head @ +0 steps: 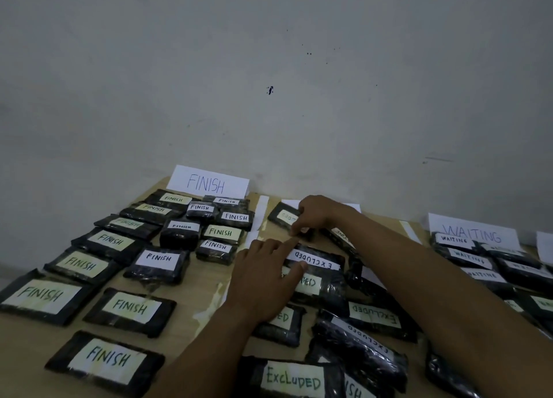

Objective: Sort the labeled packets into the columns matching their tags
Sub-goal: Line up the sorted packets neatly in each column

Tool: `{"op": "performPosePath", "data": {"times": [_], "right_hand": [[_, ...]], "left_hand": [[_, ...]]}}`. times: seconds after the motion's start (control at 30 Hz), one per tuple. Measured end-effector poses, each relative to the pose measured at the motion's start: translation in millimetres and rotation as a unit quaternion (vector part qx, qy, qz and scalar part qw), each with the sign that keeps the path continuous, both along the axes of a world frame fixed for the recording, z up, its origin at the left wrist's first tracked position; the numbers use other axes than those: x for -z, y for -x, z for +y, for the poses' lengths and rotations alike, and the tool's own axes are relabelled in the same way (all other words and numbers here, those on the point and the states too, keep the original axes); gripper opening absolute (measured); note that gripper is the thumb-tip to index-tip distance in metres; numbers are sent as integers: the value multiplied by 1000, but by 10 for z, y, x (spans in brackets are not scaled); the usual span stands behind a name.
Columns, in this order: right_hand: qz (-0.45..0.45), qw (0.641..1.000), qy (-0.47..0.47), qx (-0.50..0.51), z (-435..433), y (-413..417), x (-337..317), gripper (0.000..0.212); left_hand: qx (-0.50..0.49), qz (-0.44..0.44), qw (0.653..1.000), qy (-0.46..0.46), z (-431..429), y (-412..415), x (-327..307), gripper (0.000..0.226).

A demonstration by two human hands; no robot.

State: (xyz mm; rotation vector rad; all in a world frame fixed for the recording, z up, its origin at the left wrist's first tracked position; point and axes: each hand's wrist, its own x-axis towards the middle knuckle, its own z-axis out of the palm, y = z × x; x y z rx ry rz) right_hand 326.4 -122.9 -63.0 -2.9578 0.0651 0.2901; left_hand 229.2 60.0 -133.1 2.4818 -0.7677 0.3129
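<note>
The right hand (311, 215) has its grip clenched on the near edge of a small black plastic-wrapped packet with a white label (282, 215), at the far end of the middle column on the tan wooden counter (191, 281). The left hand (263, 275), grip released, rests straight fingers on a black packet tagged EXCLUDED (323, 261) just nearer.

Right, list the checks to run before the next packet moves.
1. Right hand grips far packet: ok, fingers pinch its edge.
2. That packet's tag legible: cannot tell, blurred.
3. Middle header card legible: cannot tell, mostly covered.
4. Left hand free: ok, straight fingers rest on EXCLUDED packet.
5. Middle column all EXCLUDED: not ok, a tag ending SH lies at the near edge.
</note>
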Motion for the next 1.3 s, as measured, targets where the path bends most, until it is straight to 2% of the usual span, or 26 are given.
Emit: {"op": "performPosePath", "data": {"times": [0.07, 0.13, 0.2, 0.27, 0.3, 0.37, 0.5, 0.57, 0.67, 0.77, 0.8, 0.87, 0.93, 1.0, 1.1, 1.2, 1.3], "right_hand": [[-18, 999, -41, 31, -72, 52, -63, 27], [-32, 988, -136, 70, -121, 108, -128, 24], [-14, 959, -261, 108, -118, 196, -198, 42], [21, 945, -304, 116, -69, 277, -231, 67], [37, 947, -300, 109, -39, 300, -232, 72], [46, 954, -281, 94, 8, 317, -222, 70], [25, 971, -230, 65, -10, 254, -210, 32], [12, 969, -240, 58, 4, 236, -210, 23], [-35, 964, -255, 73, 66, 205, -151, 30], [-23, 969, -238, 63, 142, 184, -41, 66], [-9, 974, -223, 48, 176, 203, -22, 68], [0, 981, -195, 17, 215, 224, -14, 52], [-52, 986, -159, 3, 181, 185, -16, 34], [-113, 991, -76, 1, 47, 81, 13, 36], [-66, 995, 74, 6, -149, -5, 116, 43], [-35, 995, 95, 8, -255, -31, 253, 34], [-94, 992, 80, 23, -312, -64, 289, 29]], "left_hand": [[-1, 4, 1000, 3, -2, -4, -1, 73], [-1, 6, 1000, 5, -9, -1, -6, 75], [-1, 4, 1000, 6, -8, 2, -7, 74], [-1, 4, 1000, 7, 0, 0, -12, 71], [-1, 5, 1000, 9, 4, 0, -17, 68], [1, 9, 1000, 10, 5, 2, -18, 62], [1, 14, 1000, 13, 0, -11, 14, 62], [1, 7, 1000, 14, -2, -18, 25, 66], [4, 15, 1000, 20, 2, -23, 22, 65], [8, 12, 999, 34, 2, -15, 24, 68], [9, 14, 999, 37, 1, -14, 24, 69], [9, 16, 999, 35, -3, -19, 29, 69], [5, 19, 999, 32, -3, -15, 21, 70], [2, 28, 999, 32, 2, -14, 14, 66], [5, 34, 999, 26, 8, -5, 9, 67], [4, 35, 999, 23, 11, -10, 7, 65], [4, 34, 999, 22, 5, -20, 5, 70]]}}
